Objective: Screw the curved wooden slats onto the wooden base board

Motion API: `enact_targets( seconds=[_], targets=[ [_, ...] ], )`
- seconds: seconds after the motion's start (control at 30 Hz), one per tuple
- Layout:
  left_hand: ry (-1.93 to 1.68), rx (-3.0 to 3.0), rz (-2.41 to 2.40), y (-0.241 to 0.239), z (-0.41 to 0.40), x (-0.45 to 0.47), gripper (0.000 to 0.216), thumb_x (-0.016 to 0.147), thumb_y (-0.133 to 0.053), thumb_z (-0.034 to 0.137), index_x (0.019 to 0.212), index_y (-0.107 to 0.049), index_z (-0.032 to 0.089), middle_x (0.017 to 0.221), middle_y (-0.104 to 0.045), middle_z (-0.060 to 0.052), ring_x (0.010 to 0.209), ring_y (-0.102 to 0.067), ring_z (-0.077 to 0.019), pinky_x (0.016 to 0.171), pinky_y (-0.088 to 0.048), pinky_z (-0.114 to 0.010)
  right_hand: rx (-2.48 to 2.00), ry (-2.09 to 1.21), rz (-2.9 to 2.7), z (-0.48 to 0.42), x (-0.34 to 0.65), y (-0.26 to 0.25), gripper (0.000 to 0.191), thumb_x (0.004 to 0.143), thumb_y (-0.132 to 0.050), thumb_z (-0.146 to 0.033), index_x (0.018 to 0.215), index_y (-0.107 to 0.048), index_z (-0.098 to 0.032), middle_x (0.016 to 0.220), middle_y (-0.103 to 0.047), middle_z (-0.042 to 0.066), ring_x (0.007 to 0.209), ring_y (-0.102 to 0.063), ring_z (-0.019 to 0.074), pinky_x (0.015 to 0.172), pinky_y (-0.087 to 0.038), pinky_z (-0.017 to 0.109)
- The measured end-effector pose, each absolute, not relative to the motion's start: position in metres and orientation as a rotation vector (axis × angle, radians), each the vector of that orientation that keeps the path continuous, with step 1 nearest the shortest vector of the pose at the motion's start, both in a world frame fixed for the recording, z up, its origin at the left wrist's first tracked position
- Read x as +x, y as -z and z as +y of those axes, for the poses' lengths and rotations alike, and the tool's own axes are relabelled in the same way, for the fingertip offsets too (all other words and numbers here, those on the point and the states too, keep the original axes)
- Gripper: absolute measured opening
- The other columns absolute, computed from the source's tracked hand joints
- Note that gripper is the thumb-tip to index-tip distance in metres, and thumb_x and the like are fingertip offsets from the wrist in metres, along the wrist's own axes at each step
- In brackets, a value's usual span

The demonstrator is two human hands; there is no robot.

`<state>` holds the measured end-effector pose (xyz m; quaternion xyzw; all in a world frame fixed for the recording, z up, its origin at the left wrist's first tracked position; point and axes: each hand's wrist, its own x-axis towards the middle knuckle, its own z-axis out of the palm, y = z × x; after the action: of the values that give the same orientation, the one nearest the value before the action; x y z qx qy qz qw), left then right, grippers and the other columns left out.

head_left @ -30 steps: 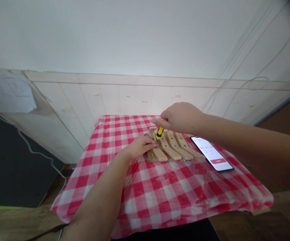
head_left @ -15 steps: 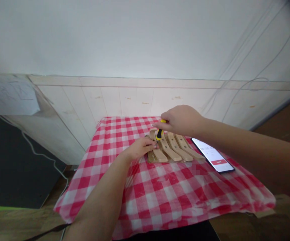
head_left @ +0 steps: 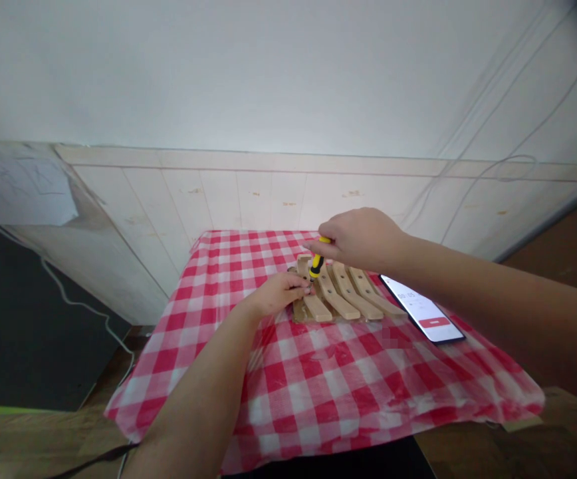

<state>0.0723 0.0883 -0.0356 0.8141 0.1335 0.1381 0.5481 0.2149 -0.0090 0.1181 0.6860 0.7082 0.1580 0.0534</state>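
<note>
My right hand (head_left: 361, 234) is wrapped round the handle of a yellow and black screwdriver (head_left: 317, 263), tilted with its tip down. The tip meets the leftmost of several curved wooden slats (head_left: 317, 309), which lie side by side with dark holes or screw heads in them. My left hand (head_left: 282, 293) reaches in from the left, thumb and fingers pinched together right by the screwdriver's tip. Whatever those fingertips hold is too small to make out. Under the slats shows a piece of clear plastic or brownish backing.
A phone (head_left: 425, 309) with a lit timer screen lies right of the slats. The table wears a red and white checked cloth (head_left: 288, 379). Behind it stands a white panelled wall (head_left: 253, 196); cables hang at the right, and a dark panel (head_left: 29, 319) is at the left.
Both hands stay in nearly the same place, the screwdriver still upright-tilted on the leftmost slat. The view has shifted very slightly.
</note>
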Motion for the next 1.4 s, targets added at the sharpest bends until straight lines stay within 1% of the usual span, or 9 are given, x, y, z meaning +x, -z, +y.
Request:
enact_targets(
  seconds=[0.23, 0.4, 0.53, 0.8, 0.9, 1.03, 1.13, 1.3, 1.4],
  targets=[
    [-0.337, 1.983, 0.320, 0.031, 0.088, 0.070, 0.019, 0.088, -0.054, 0.022, 0.088, -0.071, 0.013, 0.100, -0.070, -0.007, 0.091, -0.063, -0.0149, 0.084, -0.048, -0.024, 1.805, -0.092, 2.659, -0.009, 0.221, -0.119, 0.038, 0.093, -0.037, -0.034, 0.114, -0.062, -0.015, 0.104, -0.069, 0.012, 0.086, -0.060, 0.0196, 0.070, -0.038, 0.029],
    [-0.321, 1.979, 0.323, 0.035, 0.089, 0.072, 0.020, 0.087, -0.055, 0.024, 0.090, -0.071, 0.013, 0.098, -0.071, -0.007, 0.090, -0.063, -0.0153, 0.082, -0.049, -0.024, 1.864, -0.224, 2.463, -0.014, 0.220, -0.124, 0.043, 0.093, -0.036, -0.040, 0.076, -0.066, -0.015, 0.074, -0.066, 0.009, 0.065, -0.054, 0.0166, 0.060, -0.030, 0.029],
    [-0.322, 1.983, 0.331, 0.036, 0.089, 0.072, 0.020, 0.088, -0.053, 0.023, 0.089, -0.071, 0.012, 0.095, -0.071, -0.007, 0.086, -0.063, -0.0146, 0.076, -0.049, -0.023, 1.988, -0.420, 2.275, -0.006, 0.221, -0.118, 0.052, 0.092, -0.035, -0.050, 0.069, -0.066, -0.015, 0.070, -0.065, 0.009, 0.063, -0.054, 0.0172, 0.056, -0.025, 0.029],
    [-0.320, 1.954, 0.323, 0.033, 0.086, 0.071, 0.020, 0.088, -0.053, 0.023, 0.084, -0.069, 0.012, 0.091, -0.070, -0.005, 0.082, -0.061, -0.0137, 0.075, -0.048, -0.022, 1.867, -0.103, 2.682, -0.010, 0.240, -0.105, 0.040, 0.095, -0.035, -0.031, 0.123, -0.059, -0.016, 0.111, -0.067, 0.013, 0.094, -0.061, 0.0202, 0.076, -0.041, 0.030],
    [-0.310, 1.941, 0.333, 0.032, 0.085, 0.071, 0.020, 0.087, -0.053, 0.023, 0.082, -0.069, 0.012, 0.088, -0.070, -0.004, 0.081, -0.061, -0.0138, 0.072, -0.047, -0.022, 1.943, -0.009, 2.570, -0.012, 0.237, -0.113, 0.038, 0.094, -0.037, -0.033, 0.117, -0.062, -0.017, 0.101, -0.071, 0.010, 0.082, -0.063, 0.0178, 0.067, -0.040, 0.028],
    [-0.318, 1.972, 0.351, 0.031, 0.085, 0.071, 0.019, 0.087, -0.053, 0.021, 0.085, -0.070, 0.013, 0.092, -0.070, -0.005, 0.084, -0.061, -0.0146, 0.075, -0.047, -0.022, 1.993, -0.252, 2.226, -0.007, 0.226, -0.121, 0.045, 0.092, -0.038, -0.047, 0.085, -0.069, -0.015, 0.071, -0.069, 0.009, 0.063, -0.058, 0.0184, 0.055, -0.029, 0.029],
    [-0.315, 1.990, 0.353, 0.032, 0.087, 0.071, 0.020, 0.087, -0.053, 0.021, 0.089, -0.071, 0.013, 0.097, -0.070, -0.007, 0.088, -0.062, -0.0154, 0.078, -0.048, -0.024, 1.953, -0.352, 2.173, -0.005, 0.219, -0.120, 0.054, 0.093, -0.033, -0.053, 0.080, -0.069, -0.015, 0.072, -0.069, 0.012, 0.064, -0.059, 0.0206, 0.054, -0.027, 0.030],
    [-0.316, 1.993, 0.351, 0.036, 0.088, 0.071, 0.021, 0.087, -0.053, 0.024, 0.092, -0.071, 0.013, 0.098, -0.071, -0.007, 0.090, -0.062, -0.0159, 0.078, -0.049, -0.024, 1.797, -0.194, 2.473, -0.012, 0.219, -0.118, 0.040, 0.095, -0.034, -0.039, 0.106, -0.064, -0.015, 0.096, -0.071, 0.012, 0.079, -0.063, 0.0197, 0.063, -0.037, 0.029],
    [-0.310, 1.976, 0.369, 0.034, 0.086, 0.071, 0.020, 0.087, -0.054, 0.024, 0.091, -0.070, 0.013, 0.097, -0.071, -0.006, 0.088, -0.063, -0.0157, 0.077, -0.050, -0.024, 1.837, -0.258, 2.322, -0.012, 0.217, -0.120, 0.046, 0.094, -0.034, -0.045, 0.092, -0.068, -0.015, 0.084, -0.071, 0.013, 0.071, -0.063, 0.0208, 0.059, -0.036, 0.030]
  ],
)
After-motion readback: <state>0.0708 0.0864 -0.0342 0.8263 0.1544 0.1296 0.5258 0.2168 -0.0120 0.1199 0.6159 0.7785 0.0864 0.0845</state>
